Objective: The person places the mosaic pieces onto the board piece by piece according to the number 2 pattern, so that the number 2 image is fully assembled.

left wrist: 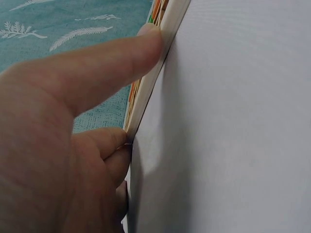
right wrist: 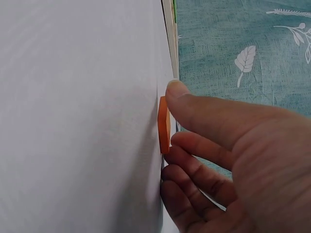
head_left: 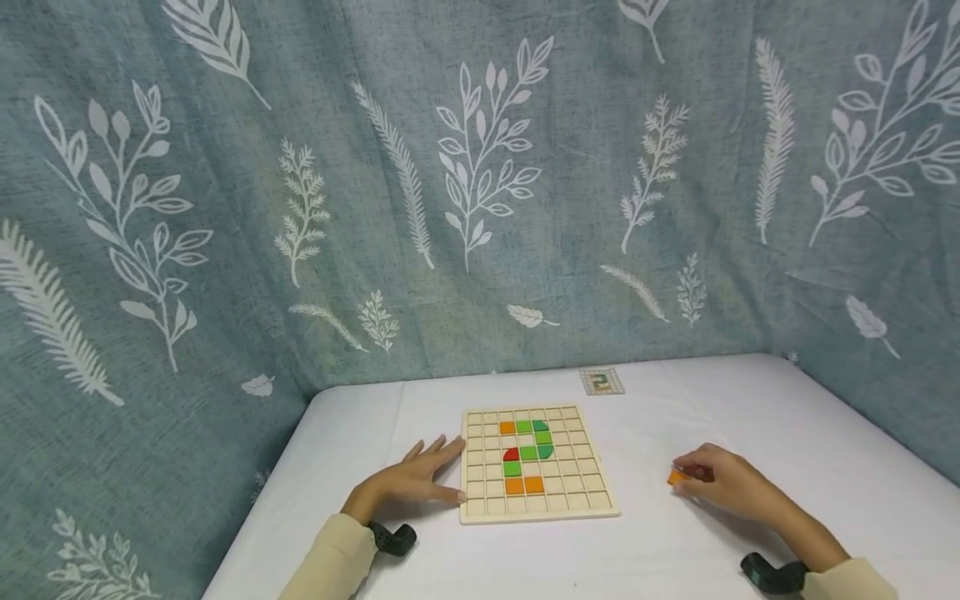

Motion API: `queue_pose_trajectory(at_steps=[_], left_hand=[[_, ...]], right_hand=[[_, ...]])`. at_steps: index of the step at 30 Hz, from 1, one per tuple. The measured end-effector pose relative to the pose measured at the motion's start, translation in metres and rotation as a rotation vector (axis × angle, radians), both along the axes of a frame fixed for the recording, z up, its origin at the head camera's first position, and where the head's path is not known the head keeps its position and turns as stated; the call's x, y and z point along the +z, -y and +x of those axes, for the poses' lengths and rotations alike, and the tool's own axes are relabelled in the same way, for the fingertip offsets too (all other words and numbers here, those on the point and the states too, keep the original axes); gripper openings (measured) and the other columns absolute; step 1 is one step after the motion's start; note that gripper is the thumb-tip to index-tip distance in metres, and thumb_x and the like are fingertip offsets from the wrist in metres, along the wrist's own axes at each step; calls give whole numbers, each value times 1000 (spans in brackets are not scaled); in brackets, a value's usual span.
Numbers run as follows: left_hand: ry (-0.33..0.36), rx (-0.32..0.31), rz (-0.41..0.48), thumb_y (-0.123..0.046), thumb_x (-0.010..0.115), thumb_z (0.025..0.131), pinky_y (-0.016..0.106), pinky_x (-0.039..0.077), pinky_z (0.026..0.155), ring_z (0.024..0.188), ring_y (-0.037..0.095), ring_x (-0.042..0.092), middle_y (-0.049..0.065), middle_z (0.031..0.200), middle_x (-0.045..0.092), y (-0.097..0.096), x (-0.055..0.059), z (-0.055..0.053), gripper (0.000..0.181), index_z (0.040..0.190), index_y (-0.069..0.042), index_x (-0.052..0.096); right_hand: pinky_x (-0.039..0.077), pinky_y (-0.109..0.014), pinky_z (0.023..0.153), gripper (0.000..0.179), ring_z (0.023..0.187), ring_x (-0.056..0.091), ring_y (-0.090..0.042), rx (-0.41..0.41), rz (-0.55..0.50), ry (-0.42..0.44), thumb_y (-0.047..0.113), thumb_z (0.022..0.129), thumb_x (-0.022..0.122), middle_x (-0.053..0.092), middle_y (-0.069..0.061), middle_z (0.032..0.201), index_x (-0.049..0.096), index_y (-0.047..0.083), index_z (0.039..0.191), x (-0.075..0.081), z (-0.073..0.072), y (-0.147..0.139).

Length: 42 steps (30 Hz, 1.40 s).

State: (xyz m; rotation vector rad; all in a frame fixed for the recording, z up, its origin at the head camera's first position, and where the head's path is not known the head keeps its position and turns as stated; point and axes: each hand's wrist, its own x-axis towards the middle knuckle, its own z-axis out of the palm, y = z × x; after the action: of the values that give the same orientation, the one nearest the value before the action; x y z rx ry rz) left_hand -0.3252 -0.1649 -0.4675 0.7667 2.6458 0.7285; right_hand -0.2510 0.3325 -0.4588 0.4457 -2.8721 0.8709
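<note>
A square wooden grid board (head_left: 573,482) lies flat on the white table. Orange, green and dark green tiles and one red rounded tile (head_left: 512,455) sit in several of its cells. My left hand (head_left: 416,482) rests at the board's left side, thumb and fingertips touching the edge, fingers fairly straight. In the left wrist view, the thumb (left wrist: 116,60) lies against the board's rim (left wrist: 146,92). To the right of the board, my right hand (head_left: 723,482) pinches a small orange tile (head_left: 677,477) at table level. Thumb and fingers meet opposite ends of that orange tile (right wrist: 164,127) in the right wrist view.
A small card (head_left: 602,382) with a printed grid pattern lies behind the board, near the table's far edge. The white table (head_left: 420,575) reaches back to a green leaf-patterned curtain (head_left: 480,208). Dark wrist devices (head_left: 772,575) are worn on both arms.
</note>
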Motion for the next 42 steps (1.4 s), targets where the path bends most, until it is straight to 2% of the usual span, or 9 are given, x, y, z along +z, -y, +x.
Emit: queue_pose_trajectory(at_steps=[8,17,23,30,42], left_hand=[[-6,2,-4,-61,69,83,54,-3,127,158,27,7,2,168,18,1,-1,0,102,161,-16,20],[-6,5,-3,-61,69,83,54,-3,127,158,27,7,1,168,19,1,-3,0,102,161,-16,21],[-9,-4,-4,-63,68,83,53,-4,127,158,25,6,-1,168,18,1,-2,-2,102,161,-18,20],[-16,-9,-10,-63,69,83,54,-3,126,158,27,7,1,168,19,2,-4,-4,103,161,-16,21],[-22,-13,6,-58,70,84,54,-2,127,157,28,8,4,168,20,0,2,2,101,161,-14,21]], right_hand=[[47,-20,64,41,76,47,3,26,38,-40,32,83,80,61,2,92,74,3,111,-3,-1,-1],[46,-20,63,33,75,46,2,44,43,-49,21,82,81,61,1,91,74,2,109,-2,-3,-1],[46,-20,63,31,74,45,2,45,49,-52,21,84,80,60,1,91,74,2,108,-1,-2,-1],[41,-20,60,29,73,42,0,88,45,-83,19,84,80,56,2,88,74,2,106,0,-1,0],[41,-20,60,22,72,43,1,53,60,-87,14,84,79,56,5,86,75,4,103,-3,-2,2]])
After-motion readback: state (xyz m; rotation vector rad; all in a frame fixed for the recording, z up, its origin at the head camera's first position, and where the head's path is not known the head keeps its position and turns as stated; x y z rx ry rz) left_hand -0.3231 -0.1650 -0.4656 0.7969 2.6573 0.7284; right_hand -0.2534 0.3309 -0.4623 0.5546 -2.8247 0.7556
